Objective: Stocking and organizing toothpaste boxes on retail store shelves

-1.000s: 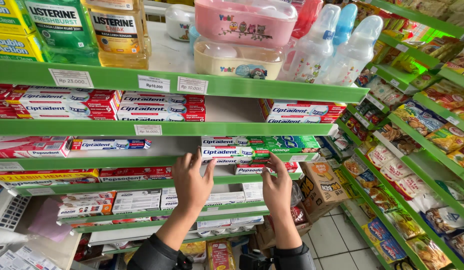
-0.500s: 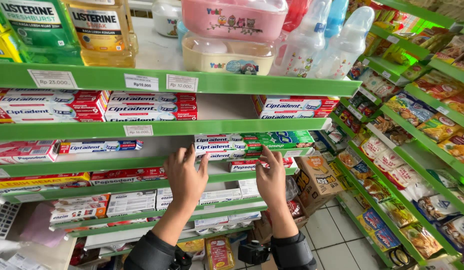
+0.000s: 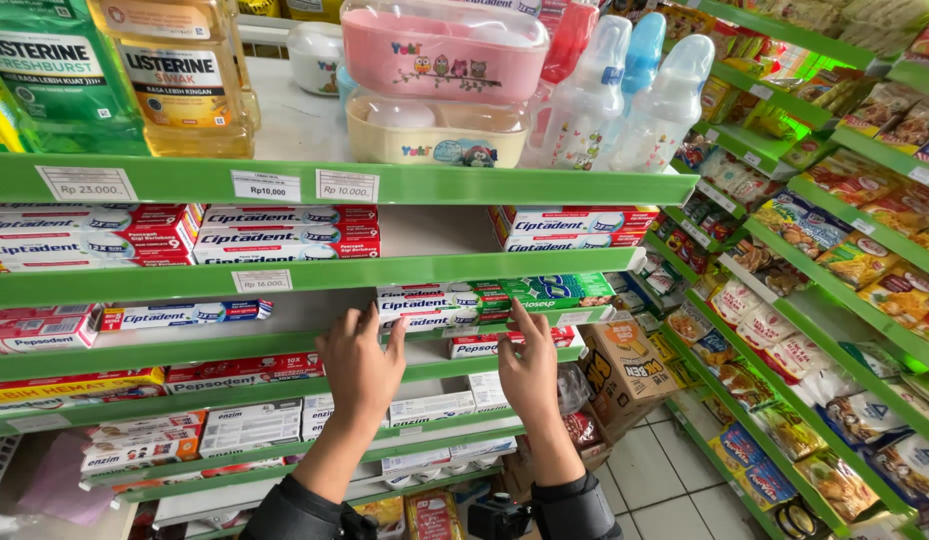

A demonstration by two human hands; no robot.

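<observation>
My left hand [image 3: 360, 368] is raised with fingers spread, its fingertips at the left end of a stack of white-and-red toothpaste boxes [image 3: 439, 304] on the third green shelf [image 3: 284, 342]. On the other side, my right hand [image 3: 529, 372] has its fingers apart and touches the right end of the same stack from below. Green toothpaste boxes [image 3: 559, 290] lie just right of the stack. Neither hand closes around a box. Both forearms wear dark sleeves.
Green shelves hold more toothpaste boxes [image 3: 284, 232] above and below. Mouthwash bottles [image 3: 174, 75], pink and cream plastic containers [image 3: 444, 50] and baby bottles [image 3: 624, 90] stand on the top shelf. Snack packets [image 3: 834, 240] fill the racks at right. A cardboard box [image 3: 624, 370] sits on the tiled floor.
Both hands have risen a little toward the stack of boxes on the third shelf. The camera view has shifted slightly downward and left.
</observation>
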